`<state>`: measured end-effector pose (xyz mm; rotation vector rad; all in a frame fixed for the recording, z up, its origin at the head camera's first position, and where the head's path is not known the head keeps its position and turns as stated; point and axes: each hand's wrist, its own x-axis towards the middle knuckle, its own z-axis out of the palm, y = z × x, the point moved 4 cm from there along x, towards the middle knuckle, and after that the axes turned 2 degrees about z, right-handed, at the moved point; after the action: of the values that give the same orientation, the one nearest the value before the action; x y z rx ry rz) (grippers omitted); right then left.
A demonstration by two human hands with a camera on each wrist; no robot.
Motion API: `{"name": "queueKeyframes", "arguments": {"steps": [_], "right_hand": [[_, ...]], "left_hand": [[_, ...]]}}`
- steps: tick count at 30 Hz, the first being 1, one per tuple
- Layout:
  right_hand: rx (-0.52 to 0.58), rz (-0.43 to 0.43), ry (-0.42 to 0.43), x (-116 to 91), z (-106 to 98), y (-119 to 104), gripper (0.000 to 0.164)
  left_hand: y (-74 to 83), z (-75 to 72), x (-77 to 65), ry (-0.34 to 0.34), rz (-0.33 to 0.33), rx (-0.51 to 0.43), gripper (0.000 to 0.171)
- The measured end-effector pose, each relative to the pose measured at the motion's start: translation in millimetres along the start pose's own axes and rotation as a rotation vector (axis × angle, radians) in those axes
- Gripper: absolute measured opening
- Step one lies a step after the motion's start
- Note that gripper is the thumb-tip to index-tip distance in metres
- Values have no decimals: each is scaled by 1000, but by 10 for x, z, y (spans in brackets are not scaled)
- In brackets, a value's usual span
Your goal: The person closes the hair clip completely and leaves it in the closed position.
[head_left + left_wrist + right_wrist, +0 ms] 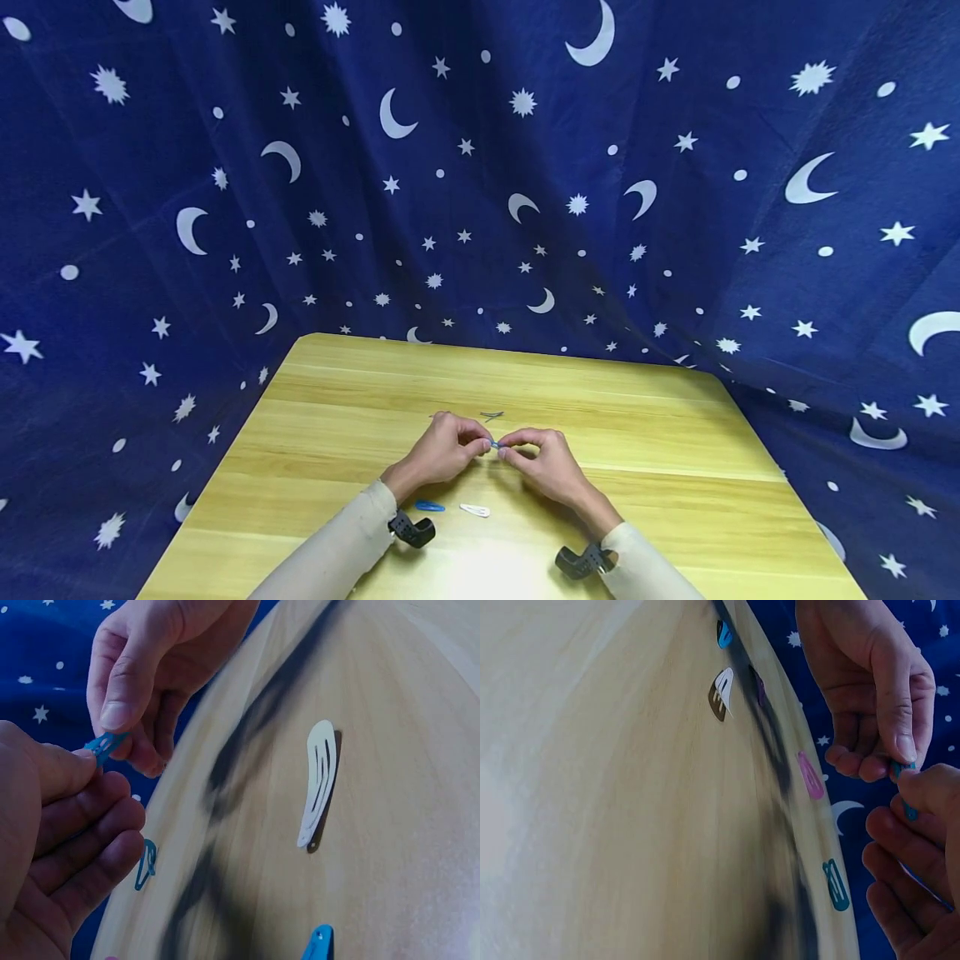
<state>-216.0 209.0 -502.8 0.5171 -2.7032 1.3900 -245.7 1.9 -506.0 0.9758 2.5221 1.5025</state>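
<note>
Both hands meet over the table, pinching a small blue snap hair clip (494, 445) (106, 745). My left hand (440, 450) holds one end between thumb and index finger. At the other end, my right hand (551, 468) pinches it the same way. Fingertips cover much of the clip, while its slotted middle shows in the left wrist view. Nearer the body lie a brighter blue hair clip (430, 506) and a white hair clip (475, 510). Just beyond the hands rests a teal hair clip (836, 886).
In the right wrist view, a pink hair clip (810, 775) and a dark purple one (758, 686) lie along the shadowed side of the wooden table (637, 417). A blue curtain (480, 208) with moons and stars hangs behind the table and at its sides.
</note>
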Motion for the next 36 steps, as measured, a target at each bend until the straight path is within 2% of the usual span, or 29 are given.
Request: {"name": "queueKeyframes", "arguments": {"steps": [5, 14, 23, 36], "right_hand": [[-38, -25, 34, 10, 6, -10, 7], [-69, -59, 73, 15, 28, -30, 3], [-88, -58, 101, 10, 43, -54, 14], [-115, -47, 114, 23, 42, -98, 14]], "left_hand": [[4, -5, -9, 17, -8, 30, 11], [15, 14, -12, 45, 16, 84, 10], [69, 33, -7, 67, 49, 154, 9], [112, 17, -22, 122, 106, 198, 9]]}}
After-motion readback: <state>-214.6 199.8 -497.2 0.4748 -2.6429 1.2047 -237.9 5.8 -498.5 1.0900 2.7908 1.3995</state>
